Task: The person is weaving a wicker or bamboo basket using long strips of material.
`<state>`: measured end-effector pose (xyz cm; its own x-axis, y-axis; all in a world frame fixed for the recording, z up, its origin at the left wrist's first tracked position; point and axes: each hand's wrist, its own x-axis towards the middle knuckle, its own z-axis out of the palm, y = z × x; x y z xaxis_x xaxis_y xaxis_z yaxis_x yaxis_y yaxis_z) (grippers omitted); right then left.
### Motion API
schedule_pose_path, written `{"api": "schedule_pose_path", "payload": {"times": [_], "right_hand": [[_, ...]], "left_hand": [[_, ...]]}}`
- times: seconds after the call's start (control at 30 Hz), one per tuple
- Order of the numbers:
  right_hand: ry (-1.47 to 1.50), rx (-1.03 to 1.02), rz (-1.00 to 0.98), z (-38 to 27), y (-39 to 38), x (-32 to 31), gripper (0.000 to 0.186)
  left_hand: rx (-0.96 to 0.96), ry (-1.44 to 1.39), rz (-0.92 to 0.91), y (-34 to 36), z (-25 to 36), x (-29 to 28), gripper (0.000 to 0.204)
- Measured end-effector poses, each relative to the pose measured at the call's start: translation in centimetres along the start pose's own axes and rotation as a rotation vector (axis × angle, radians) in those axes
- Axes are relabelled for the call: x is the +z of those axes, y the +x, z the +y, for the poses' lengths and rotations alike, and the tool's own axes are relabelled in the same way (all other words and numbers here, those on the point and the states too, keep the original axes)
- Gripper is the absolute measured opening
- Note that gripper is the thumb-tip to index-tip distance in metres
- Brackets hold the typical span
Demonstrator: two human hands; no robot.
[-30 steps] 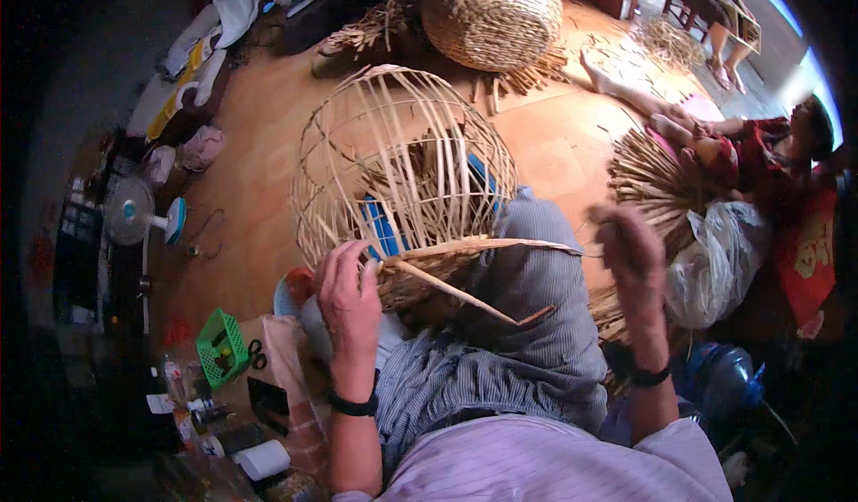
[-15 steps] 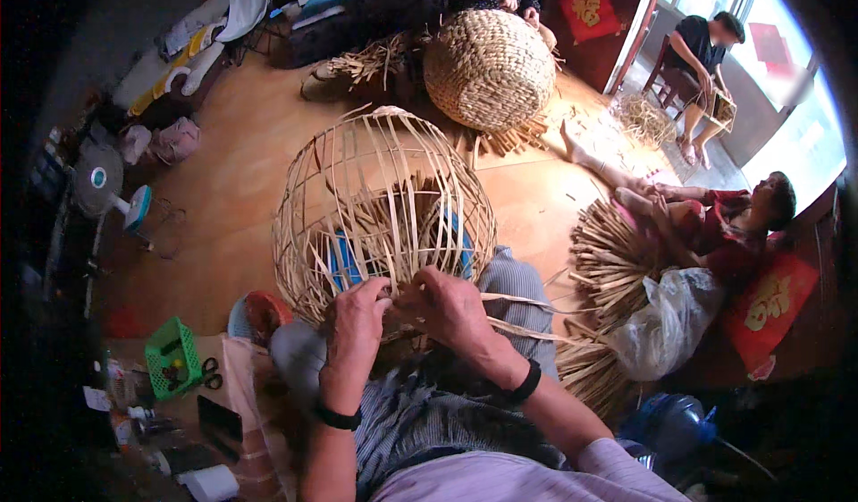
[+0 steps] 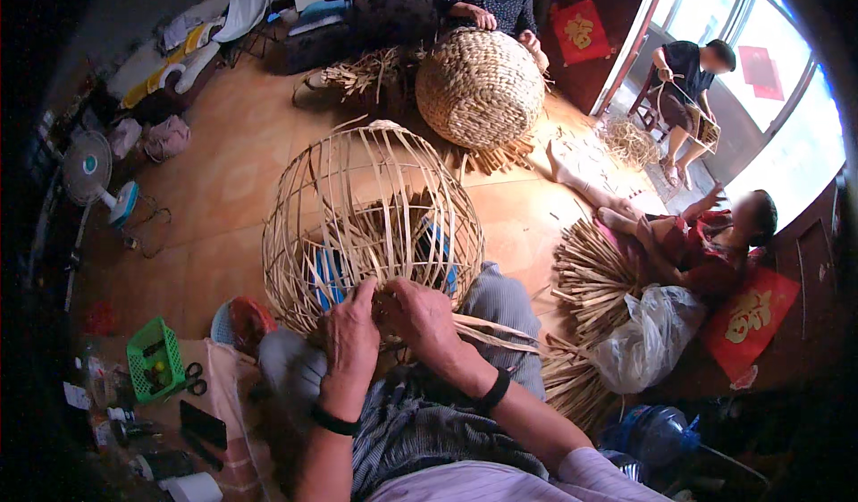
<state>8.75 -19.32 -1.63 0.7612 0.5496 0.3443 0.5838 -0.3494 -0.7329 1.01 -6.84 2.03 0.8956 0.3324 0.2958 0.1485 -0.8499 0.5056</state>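
An open-ribbed basket frame (image 3: 407, 229) of flat tan strips rests against my knees, with blue pieces and short stalks showing through its ribs. At its near edge my left hand (image 3: 351, 334) is closed, thumb and fingers pinching the strips. Right beside it, almost touching, my right hand (image 3: 422, 320) is also closed on the weaving strips at the edge. Loose flat strips (image 3: 499, 332) trail from under my right hand across my right knee. Both hands' fingertips are partly hidden.
Bundled stalks (image 3: 585, 265) and a clear plastic bag (image 3: 648, 337) lie right. Ahead, a person holds a large woven basket (image 3: 480, 88). Someone in red sits on the floor; another sits by the door. Left are a green basket (image 3: 154, 359), scissors (image 3: 194, 379), and a fan (image 3: 88, 167).
The view has shifted slightly, while my hands stay at the frame's near edge. The person by the door has lifted a hand with a strand. The person in red has raised an arm.
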Motion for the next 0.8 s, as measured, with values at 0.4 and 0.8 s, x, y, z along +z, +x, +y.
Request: {"api": "schedule_pose_path", "payload": {"times": [0.4, 0.8], "right_hand": [[0.005, 0.017, -0.057, 0.5, -0.2, -0.1, 0.025], [-0.211, -0.100, -0.138, -0.3, -1.6, -1.8, 0.028]], "left_hand": [[0.058, -0.105, 0.129, -1.7, -2.0, 2.1, 0.034], [0.252, -0.026, -0.058, -2.5, -1.1, -0.3, 0.029]]}}
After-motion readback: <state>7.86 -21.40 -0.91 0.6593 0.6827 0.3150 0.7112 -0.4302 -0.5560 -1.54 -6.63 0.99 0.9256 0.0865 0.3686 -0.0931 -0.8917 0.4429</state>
